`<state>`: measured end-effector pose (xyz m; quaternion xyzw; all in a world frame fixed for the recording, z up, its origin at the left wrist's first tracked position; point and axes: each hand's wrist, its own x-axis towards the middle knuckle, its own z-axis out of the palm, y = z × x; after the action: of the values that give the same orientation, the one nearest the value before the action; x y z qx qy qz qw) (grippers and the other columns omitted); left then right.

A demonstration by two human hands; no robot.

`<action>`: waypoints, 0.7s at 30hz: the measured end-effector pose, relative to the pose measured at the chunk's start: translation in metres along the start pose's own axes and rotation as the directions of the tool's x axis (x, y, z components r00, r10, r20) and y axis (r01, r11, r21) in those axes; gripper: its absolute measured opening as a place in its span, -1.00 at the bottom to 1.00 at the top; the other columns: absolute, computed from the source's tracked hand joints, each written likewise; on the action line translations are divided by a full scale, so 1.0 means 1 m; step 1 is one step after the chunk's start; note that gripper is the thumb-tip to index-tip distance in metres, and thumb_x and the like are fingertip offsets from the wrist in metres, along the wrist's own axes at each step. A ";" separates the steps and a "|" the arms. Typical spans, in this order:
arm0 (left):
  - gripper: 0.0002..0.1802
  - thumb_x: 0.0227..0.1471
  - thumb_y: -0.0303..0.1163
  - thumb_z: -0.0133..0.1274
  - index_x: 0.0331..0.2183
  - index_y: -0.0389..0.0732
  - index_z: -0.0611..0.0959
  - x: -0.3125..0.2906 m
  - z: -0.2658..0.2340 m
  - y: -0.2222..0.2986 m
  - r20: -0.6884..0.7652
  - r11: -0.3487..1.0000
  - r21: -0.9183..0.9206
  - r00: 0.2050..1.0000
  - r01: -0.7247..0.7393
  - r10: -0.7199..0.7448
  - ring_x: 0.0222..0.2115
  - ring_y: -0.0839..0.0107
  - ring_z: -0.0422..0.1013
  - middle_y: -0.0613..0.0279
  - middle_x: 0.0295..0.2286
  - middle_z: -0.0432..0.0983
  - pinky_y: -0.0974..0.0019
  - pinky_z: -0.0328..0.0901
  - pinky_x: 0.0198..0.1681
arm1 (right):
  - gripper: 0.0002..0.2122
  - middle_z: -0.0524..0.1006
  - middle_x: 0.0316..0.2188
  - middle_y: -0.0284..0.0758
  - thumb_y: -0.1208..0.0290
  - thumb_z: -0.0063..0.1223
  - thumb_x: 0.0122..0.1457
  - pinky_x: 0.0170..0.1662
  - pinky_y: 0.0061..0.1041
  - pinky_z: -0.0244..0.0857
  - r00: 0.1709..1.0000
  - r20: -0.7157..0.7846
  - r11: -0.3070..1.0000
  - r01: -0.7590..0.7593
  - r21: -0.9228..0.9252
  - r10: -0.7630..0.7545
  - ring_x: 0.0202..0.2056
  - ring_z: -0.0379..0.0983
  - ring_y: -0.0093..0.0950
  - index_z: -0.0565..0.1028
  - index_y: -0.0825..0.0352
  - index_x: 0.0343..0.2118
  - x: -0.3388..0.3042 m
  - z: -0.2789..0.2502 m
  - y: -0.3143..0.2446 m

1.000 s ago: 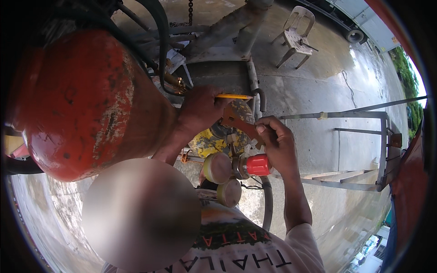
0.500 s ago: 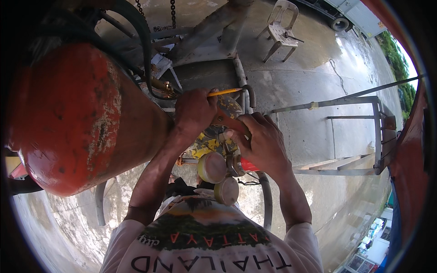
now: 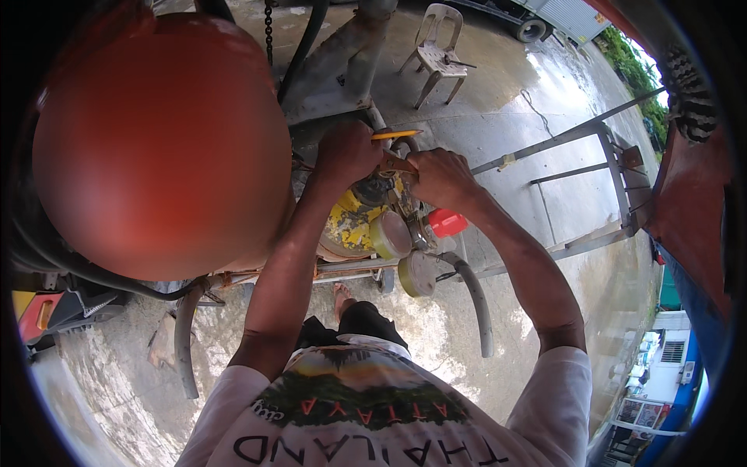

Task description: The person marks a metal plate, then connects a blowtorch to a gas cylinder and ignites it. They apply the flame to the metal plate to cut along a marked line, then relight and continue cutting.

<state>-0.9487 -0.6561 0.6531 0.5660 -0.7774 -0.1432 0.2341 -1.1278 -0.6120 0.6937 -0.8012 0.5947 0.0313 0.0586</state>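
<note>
My left hand point(image 3: 347, 158) is closed, with a yellow pencil point(image 3: 395, 135) sticking out of it to the right. A flat rust-brown wrench point(image 3: 394, 163) spans the gap between my hands. My right hand point(image 3: 445, 180) is wrapped round its right end; whether my left fingers also hold the other end is hidden. Below the wrench stands a gas cylinder point(image 3: 352, 226) with chipped yellow paint. Two round pressure gauges point(image 3: 391, 235) with yellow-green rims sit at its valve, next to a red plastic knob point(image 3: 447, 222).
A big red cylinder point(image 3: 159, 148) fills the left side, close to my left arm. Grey bent cart handles point(image 3: 475, 303) curve near me. A metal frame point(image 3: 615, 183) stands right. A plastic chair point(image 3: 436, 58) is farther off on the wet concrete.
The view has shifted, and the red cylinder looms nearer. My right forearm is stretched farther out, and the wrench now lies more level. Both hands keep their hold.
</note>
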 end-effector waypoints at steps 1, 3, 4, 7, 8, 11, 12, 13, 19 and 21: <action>-0.60 0.05 -0.10 0.14 -0.50 -0.28 0.70 0.001 -0.003 0.003 0.043 1.000 -0.013 0.999 0.017 -0.017 -0.37 -0.04 0.56 -0.13 -0.48 0.60 0.00 0.43 -0.27 | -0.87 0.60 -0.44 -0.10 0.37 0.14 0.05 -0.16 -0.12 0.40 1.000 -0.023 1.000 0.017 0.002 -0.017 -0.30 0.56 -0.09 0.59 0.29 -0.37 0.001 0.001 0.002; -0.55 0.05 -0.04 0.13 -0.49 -0.31 0.68 0.001 -0.005 0.008 0.031 0.998 -0.059 0.999 0.026 -0.024 -0.35 -0.09 0.55 -0.16 -0.46 0.60 -0.04 0.42 -0.26 | -0.88 0.59 -0.50 -0.11 0.36 0.15 0.07 -0.19 -0.14 0.40 0.997 -0.070 0.999 0.045 0.001 -0.045 -0.35 0.56 -0.09 0.61 0.28 -0.41 0.000 0.001 0.009; -0.52 0.05 -0.01 0.12 -0.49 -0.32 0.67 -0.001 -0.005 0.010 0.030 0.996 -0.079 0.999 0.032 -0.030 -0.34 -0.12 0.54 -0.17 -0.45 0.59 -0.06 0.42 -0.26 | -0.86 0.59 -0.47 -0.10 0.34 0.14 0.05 -0.17 -0.13 0.41 0.999 -0.029 0.999 0.041 0.005 -0.041 -0.32 0.56 -0.09 0.62 0.27 -0.40 0.000 0.000 0.010; -0.54 0.02 -0.03 0.14 -0.44 -0.31 0.69 -0.001 -0.004 0.006 -0.030 0.995 -0.095 0.999 0.036 -0.039 -0.32 -0.12 0.54 -0.18 -0.42 0.60 -0.04 0.43 -0.23 | -0.81 0.59 -0.45 -0.07 0.29 0.14 0.02 -0.17 -0.15 0.41 0.996 0.019 0.996 0.085 0.020 -0.086 -0.31 0.56 -0.08 0.63 0.27 -0.37 0.010 -0.004 0.010; -0.56 0.01 -0.04 0.14 -0.42 -0.29 0.70 -0.002 -0.006 0.010 -0.016 0.993 -0.103 0.998 0.060 -0.062 -0.31 -0.11 0.55 -0.17 -0.41 0.60 -0.04 0.43 -0.23 | -0.81 0.59 -0.46 -0.07 0.29 0.14 0.02 -0.19 -0.16 0.41 0.995 0.024 0.995 0.094 0.042 -0.095 -0.32 0.55 -0.08 0.63 0.28 -0.37 0.012 -0.001 0.015; -0.59 -0.01 -0.06 0.16 -0.38 -0.26 0.72 -0.002 -0.008 0.015 -0.007 0.987 -0.110 0.993 0.114 -0.115 -0.29 -0.09 0.55 -0.15 -0.38 0.62 -0.02 0.43 -0.20 | -0.80 0.58 -0.48 -0.08 0.28 0.16 0.04 -0.24 -0.18 0.40 0.991 0.034 0.987 0.129 0.098 -0.132 -0.36 0.55 -0.08 0.62 0.30 -0.37 0.014 0.005 0.026; -0.60 -0.02 -0.07 0.16 -0.38 -0.25 0.72 -0.001 -0.005 0.013 -0.025 0.988 -0.102 0.992 0.120 -0.123 -0.28 -0.09 0.55 -0.14 -0.37 0.62 -0.01 0.43 -0.20 | -0.80 0.57 -0.50 -0.08 0.28 0.16 0.04 -0.26 -0.19 0.40 0.988 0.034 0.983 0.144 0.112 -0.149 -0.37 0.54 -0.09 0.62 0.31 -0.37 0.015 0.005 0.026; -0.61 -0.03 -0.08 0.17 -0.37 -0.24 0.73 0.000 -0.002 0.010 -0.043 0.988 -0.093 0.991 0.126 -0.130 -0.27 -0.08 0.56 -0.13 -0.36 0.62 0.00 0.43 -0.19 | -0.80 0.57 -0.51 -0.08 0.28 0.16 0.05 -0.27 -0.20 0.39 0.986 0.034 0.979 0.160 0.124 -0.166 -0.38 0.54 -0.09 0.62 0.31 -0.36 0.017 0.005 0.026; -0.57 0.00 -0.04 0.15 -0.36 -0.27 0.71 -0.007 0.000 0.015 -0.089 0.984 -0.071 0.981 0.166 -0.172 -0.25 -0.07 0.55 -0.12 -0.35 0.62 0.00 0.43 -0.16 | -0.81 0.55 -0.54 -0.08 0.28 0.16 0.07 -0.31 -0.19 0.39 0.975 0.029 0.972 0.219 0.082 -0.222 -0.42 0.53 -0.10 0.61 0.31 -0.38 0.018 0.006 0.026; -0.55 0.03 -0.01 0.12 -0.36 -0.27 0.70 -0.008 -0.001 0.015 -0.120 0.983 -0.020 0.975 0.185 -0.186 -0.25 -0.07 0.55 -0.12 -0.35 0.62 0.00 0.43 -0.16 | -0.80 0.55 -0.54 -0.08 0.27 0.16 0.07 -0.32 -0.19 0.38 0.965 0.019 0.962 0.260 0.081 -0.262 -0.43 0.53 -0.09 0.60 0.32 -0.40 0.021 0.004 0.024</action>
<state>-0.9583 -0.6439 0.6602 0.6427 -0.7049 -0.1331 0.2691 -1.1445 -0.6381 0.6860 -0.8692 0.4836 0.0121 0.1024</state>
